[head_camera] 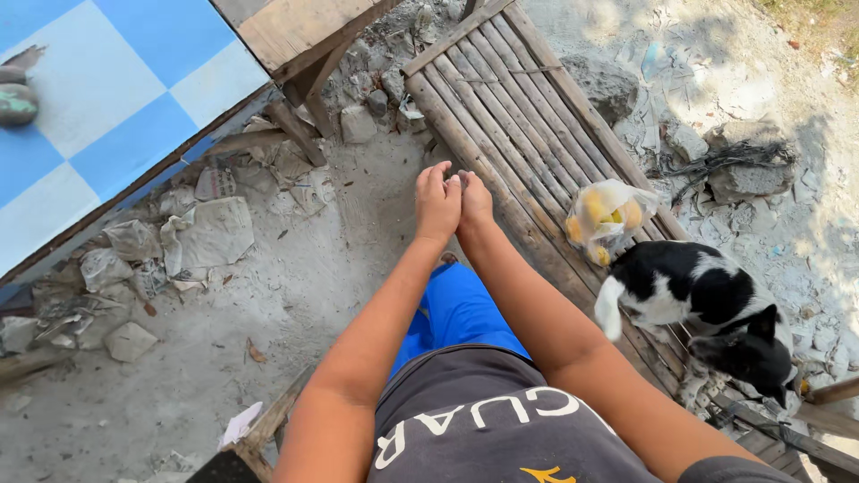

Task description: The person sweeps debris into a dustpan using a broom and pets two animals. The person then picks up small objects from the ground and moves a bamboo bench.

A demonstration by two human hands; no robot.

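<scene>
I see two bare arms stretched out ahead of me, and the two hands meet at the far end: my left hand point(437, 201) and my right hand point(474, 202) are pressed side by side, touching, fingers curled inward toward each other. A small dark bit shows between the fingertips, but I cannot tell what it is or whether either hand truly grips it. The hands hang over the near edge of one slatted bamboo bench point(528, 134), which runs away to the upper right. On that bench lies one clear plastic bag of yellow fruit point(607, 217), well apart from the hands, on their right. Just beside the bag stands one black-and-white dog point(707, 309), also on the bench. At upper left I count one table with a blue checked cover point(107, 116), and two rounded greyish things point(16, 94) at its left edge. Crumpled papers point(192, 234) lie scattered on the pale ground point(295, 295) below the table.
</scene>
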